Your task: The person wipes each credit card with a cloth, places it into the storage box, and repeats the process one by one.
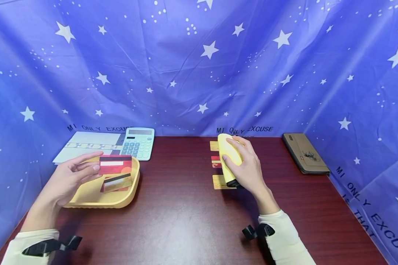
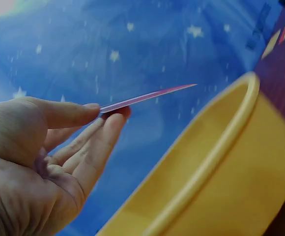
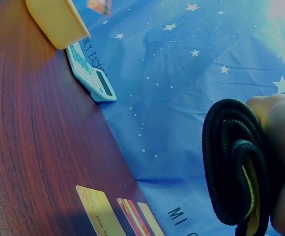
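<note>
My left hand [image 1: 67, 179] pinches a red bank card [image 1: 115, 168] between thumb and fingers, its dark stripe and white strip facing me. This card is held above a yellow plastic tray [image 1: 127, 202]; in the left wrist view the card [image 2: 150, 98] shows nearly edge-on. Inside the tray lies a gold card [image 1: 117, 184] overlapping a red one. Over the right part of the table, my right hand [image 1: 250, 167] grips a yellow item [image 1: 227, 154] with rounded sides and a black, folded, woven-looking end [image 3: 226, 167]. It partly hides three cards beneath.
Those cards lie in a column: a gold one [image 1: 214, 146], a red one [image 1: 215, 162] and another gold one [image 1: 220, 182]. A calculator [image 1: 137, 145] and a white box-like thing [image 1: 93, 140] sit behind the tray. A brown zip wallet [image 1: 305, 152] lies at the right, before the starry curtain.
</note>
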Motion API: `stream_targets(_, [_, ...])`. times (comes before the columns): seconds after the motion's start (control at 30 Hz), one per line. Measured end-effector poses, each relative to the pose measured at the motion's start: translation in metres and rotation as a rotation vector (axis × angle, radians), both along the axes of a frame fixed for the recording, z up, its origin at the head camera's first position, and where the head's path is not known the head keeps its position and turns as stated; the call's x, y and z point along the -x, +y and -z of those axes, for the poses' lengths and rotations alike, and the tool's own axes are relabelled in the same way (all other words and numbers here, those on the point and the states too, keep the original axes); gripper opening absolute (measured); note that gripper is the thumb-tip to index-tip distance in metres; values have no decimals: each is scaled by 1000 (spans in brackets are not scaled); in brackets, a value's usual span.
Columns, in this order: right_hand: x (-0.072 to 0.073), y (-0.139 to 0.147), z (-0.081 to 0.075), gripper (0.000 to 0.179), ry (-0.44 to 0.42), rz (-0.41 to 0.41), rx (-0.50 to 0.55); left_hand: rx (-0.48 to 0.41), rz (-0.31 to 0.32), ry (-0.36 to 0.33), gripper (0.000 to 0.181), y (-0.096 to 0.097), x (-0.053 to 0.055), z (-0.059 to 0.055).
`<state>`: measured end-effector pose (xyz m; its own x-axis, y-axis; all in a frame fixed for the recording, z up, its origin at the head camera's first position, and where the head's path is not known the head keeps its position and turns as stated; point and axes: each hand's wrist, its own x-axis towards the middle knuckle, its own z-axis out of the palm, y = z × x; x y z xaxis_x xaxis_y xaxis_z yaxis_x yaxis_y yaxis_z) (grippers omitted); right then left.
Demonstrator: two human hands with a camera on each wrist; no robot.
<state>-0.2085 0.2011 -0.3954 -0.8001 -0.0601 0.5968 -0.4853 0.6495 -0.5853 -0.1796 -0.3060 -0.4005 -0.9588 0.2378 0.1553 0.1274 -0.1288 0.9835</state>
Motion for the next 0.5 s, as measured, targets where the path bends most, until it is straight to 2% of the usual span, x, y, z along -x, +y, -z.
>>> stream_targets(0.07, [0,0,-1,55,-2,0,1,58,-21,-46,45,-8,1,5])
stream_targets(0.23, [0,1,0,55,1,1,1,122,-41,-137,43,-22,4,12])
stream_targets(0.4, [0,2,0,55,9,4,-2,189,-47,-179,42,-30,10,15])
stream_targets(0.5, [0,2,0,54,9,0,3,285,-65,-188,39,-31,14,16])
